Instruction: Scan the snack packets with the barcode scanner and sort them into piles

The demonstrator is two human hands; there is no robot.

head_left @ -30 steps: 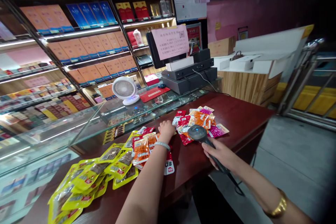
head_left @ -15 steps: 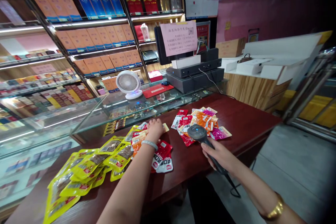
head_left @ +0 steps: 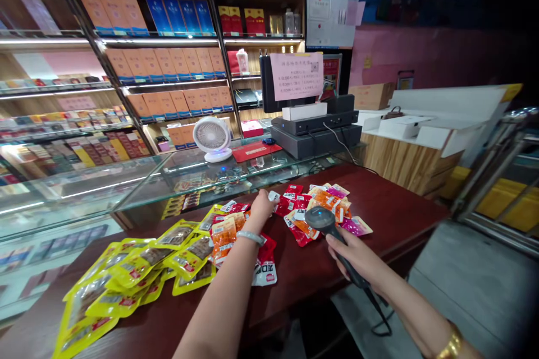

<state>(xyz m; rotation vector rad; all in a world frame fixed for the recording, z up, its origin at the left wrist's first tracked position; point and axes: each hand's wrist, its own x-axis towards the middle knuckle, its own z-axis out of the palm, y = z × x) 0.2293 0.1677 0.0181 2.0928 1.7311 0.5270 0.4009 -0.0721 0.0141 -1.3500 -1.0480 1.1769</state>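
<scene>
My right hand (head_left: 351, 255) is wrapped round the handle of a dark grey barcode scanner (head_left: 322, 219), its head over the right pile of small snack packets (head_left: 324, 199) in red, orange and purple. Between the two piles, my left hand (head_left: 263, 206) pinches a small red-and-white snack packet (head_left: 273, 197); its fingers are partly hidden behind the hand. Beneath my left wrist lies another pile of small packets (head_left: 225, 233), red, white and orange. Larger yellow snack bags (head_left: 143, 263) with clear windows overlap one another to the left.
A dark red wooden table (head_left: 311, 275) carries the packets. Behind it runs a glass display counter (head_left: 177, 171) with a white fan (head_left: 213, 137), a red mat (head_left: 256, 151) and a cash register (head_left: 315, 134). The scanner's cable (head_left: 381, 314) hangs below the table edge.
My left hand has moved right from the left pile towards the right one, with a packet in its fingers. The scanner stays over the right pile. The camera view has tilted up slightly.
</scene>
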